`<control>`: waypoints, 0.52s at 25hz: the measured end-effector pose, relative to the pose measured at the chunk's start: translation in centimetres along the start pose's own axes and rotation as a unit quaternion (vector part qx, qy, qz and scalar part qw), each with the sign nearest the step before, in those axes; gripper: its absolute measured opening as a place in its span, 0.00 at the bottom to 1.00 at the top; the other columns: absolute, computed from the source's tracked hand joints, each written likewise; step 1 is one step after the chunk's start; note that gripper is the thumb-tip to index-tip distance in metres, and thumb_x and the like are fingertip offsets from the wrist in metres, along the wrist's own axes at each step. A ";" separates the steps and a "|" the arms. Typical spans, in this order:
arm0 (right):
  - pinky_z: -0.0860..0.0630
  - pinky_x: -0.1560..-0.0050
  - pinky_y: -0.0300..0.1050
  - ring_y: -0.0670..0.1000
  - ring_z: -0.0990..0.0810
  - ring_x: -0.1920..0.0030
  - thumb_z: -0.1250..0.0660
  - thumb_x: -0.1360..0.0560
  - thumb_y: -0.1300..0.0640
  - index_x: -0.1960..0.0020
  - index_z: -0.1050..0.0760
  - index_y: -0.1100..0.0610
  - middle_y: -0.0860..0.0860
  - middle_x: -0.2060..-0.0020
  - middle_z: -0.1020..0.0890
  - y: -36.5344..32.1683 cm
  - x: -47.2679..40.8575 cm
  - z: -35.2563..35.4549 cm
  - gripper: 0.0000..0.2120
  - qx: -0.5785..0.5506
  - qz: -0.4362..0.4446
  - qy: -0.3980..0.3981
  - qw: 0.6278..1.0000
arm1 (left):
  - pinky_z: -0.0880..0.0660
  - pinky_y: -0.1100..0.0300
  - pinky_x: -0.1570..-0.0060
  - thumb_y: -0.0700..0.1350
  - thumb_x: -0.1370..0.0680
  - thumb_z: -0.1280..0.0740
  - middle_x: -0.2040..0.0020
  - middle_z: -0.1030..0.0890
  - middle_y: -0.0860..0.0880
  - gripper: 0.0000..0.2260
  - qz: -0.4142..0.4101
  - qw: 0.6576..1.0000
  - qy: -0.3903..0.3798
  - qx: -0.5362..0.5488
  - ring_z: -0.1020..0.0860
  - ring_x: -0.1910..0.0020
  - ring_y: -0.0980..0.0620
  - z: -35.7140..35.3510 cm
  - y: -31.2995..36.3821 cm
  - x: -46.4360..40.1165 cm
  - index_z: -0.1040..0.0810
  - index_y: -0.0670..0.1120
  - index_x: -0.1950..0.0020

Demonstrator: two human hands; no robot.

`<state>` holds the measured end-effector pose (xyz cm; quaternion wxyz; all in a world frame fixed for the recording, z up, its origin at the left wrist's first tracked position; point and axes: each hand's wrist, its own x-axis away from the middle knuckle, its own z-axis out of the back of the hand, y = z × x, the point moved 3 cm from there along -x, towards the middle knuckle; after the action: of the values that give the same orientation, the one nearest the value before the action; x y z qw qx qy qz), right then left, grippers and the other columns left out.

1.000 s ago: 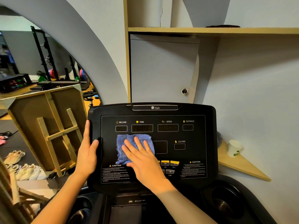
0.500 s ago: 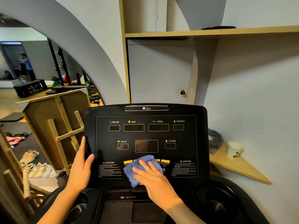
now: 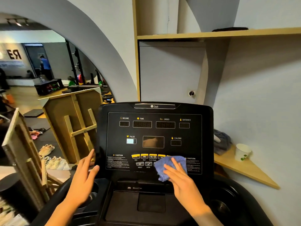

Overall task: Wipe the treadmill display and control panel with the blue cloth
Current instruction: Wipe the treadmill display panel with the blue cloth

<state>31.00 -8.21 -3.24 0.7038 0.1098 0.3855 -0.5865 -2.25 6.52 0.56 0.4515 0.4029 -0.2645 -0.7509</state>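
Your right hand (image 3: 182, 178) pressed the blue cloth (image 3: 169, 167) flat on the control panel's (image 3: 120, 162) lower right, display (image 3: 153, 141) just above; your left hand (image 3: 84, 175) was open, empty.

The right hand (image 3: 180, 175) is laid flat, palm down, with the fingers (image 3: 176, 163) spread and extended forward over the blue cloth (image 3: 166, 167), which is pressed beneath them. No closed grip is formed. The right forearm is extended from the lower right. The left hand (image 3: 83, 178) is held open, its fingers straight, the thumb set apart to the right.
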 end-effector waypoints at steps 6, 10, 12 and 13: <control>0.39 0.27 0.37 0.39 0.37 0.25 0.27 0.29 0.74 0.35 0.20 0.59 0.27 0.31 0.32 -3.1 0.1 5.5 0.25 -0.019 -0.099 0.098 0.990 | 0.32 0.53 0.31 0.63 0.20 0.42 0.31 0.30 0.53 0.27 -0.022 0.998 -0.040 0.047 0.29 0.32 0.56 3.4 0.1 2.3 0.42 0.61 0.22; 0.36 0.28 0.37 0.45 0.31 0.26 0.29 0.28 0.75 0.37 0.19 0.57 0.41 0.34 0.22 -6.3 2.8 9.2 0.23 0.003 -0.160 0.166 0.973 | 0.36 0.58 0.31 0.63 0.21 0.41 0.30 0.32 0.62 0.27 -0.058 0.994 -0.088 0.024 0.32 0.30 0.62 5.0 -0.5 5.1 0.41 0.64 0.22; 0.32 0.28 0.45 0.49 0.29 0.27 0.31 0.27 0.75 0.39 0.18 0.59 0.48 0.37 0.19 -8.1 5.1 10.5 0.20 0.029 -0.176 0.175 0.968 | 0.34 0.60 0.32 0.64 0.23 0.41 0.30 0.31 0.63 0.28 -0.069 0.990 -0.122 0.031 0.32 0.31 0.64 5.3 -1.6 7.0 0.39 0.64 0.23; 0.31 0.29 0.50 0.51 0.28 0.27 0.31 0.26 0.75 0.40 0.18 0.60 0.50 0.38 0.18 -8.8 6.4 11.0 0.19 0.036 -0.187 0.172 0.967 | 0.33 0.59 0.33 0.64 0.24 0.41 0.29 0.31 0.61 0.29 -0.068 0.987 -0.140 0.037 0.31 0.32 0.63 5.2 -2.2 8.0 0.38 0.62 0.23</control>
<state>27.60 -22.11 2.57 0.5004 0.1607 0.4930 -0.6934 -9.79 0.57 -1.29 0.3425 0.3272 -0.3246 -0.8187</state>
